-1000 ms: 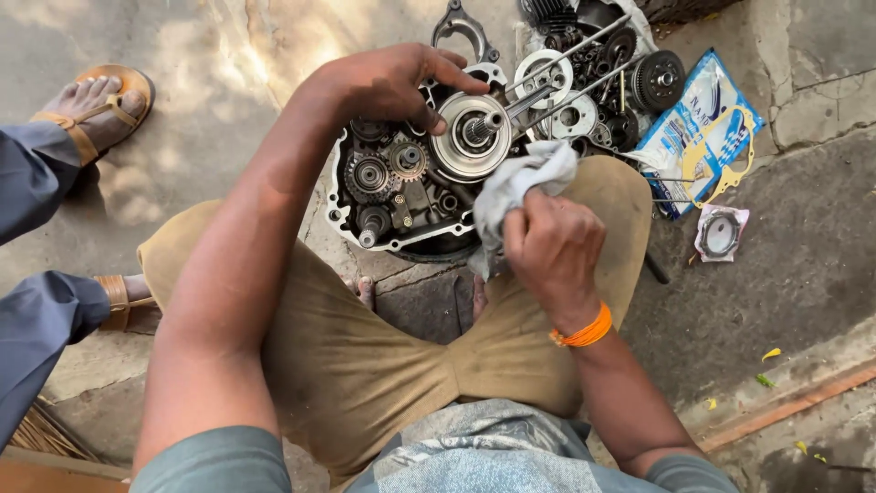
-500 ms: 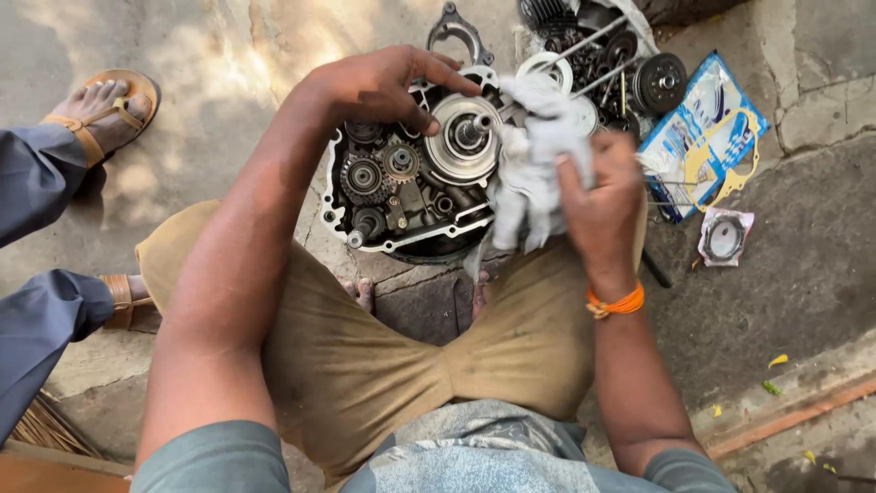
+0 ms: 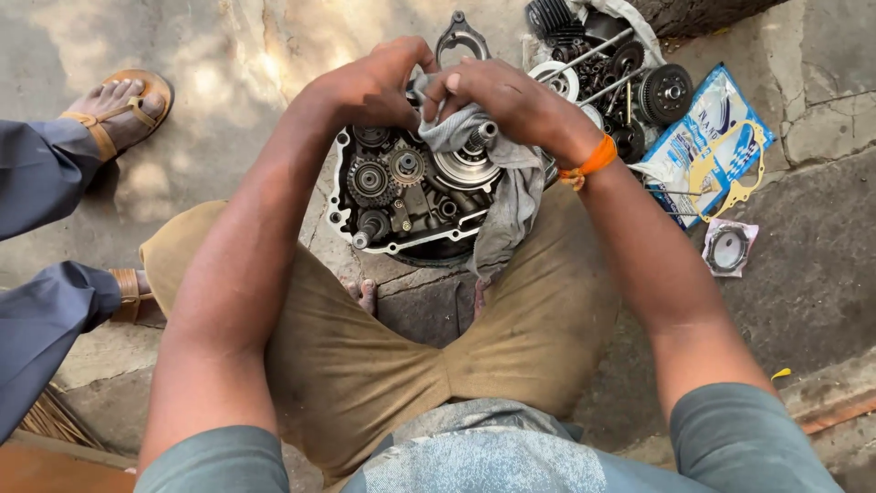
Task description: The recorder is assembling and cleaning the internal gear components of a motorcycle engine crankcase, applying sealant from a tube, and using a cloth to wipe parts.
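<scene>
Now both hands, left [image 3: 379, 87] and right [image 3: 497, 91], pinch a rag [image 3: 502, 183] over the engine case [image 3: 401, 196]; gears below remain oily, wiping apparently unfinished.

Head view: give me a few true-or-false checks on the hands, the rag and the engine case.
1. Both hands grip the grey rag. True: left hand and right hand meet on it.
2. The engine case is closed by a cover. False: its gears show.
3. The rag lies flat on the ground. False: it drapes over the case.
4. An orange band circles the right wrist. True.
5. Loose gears lie left of the case. False: upper right.
</scene>
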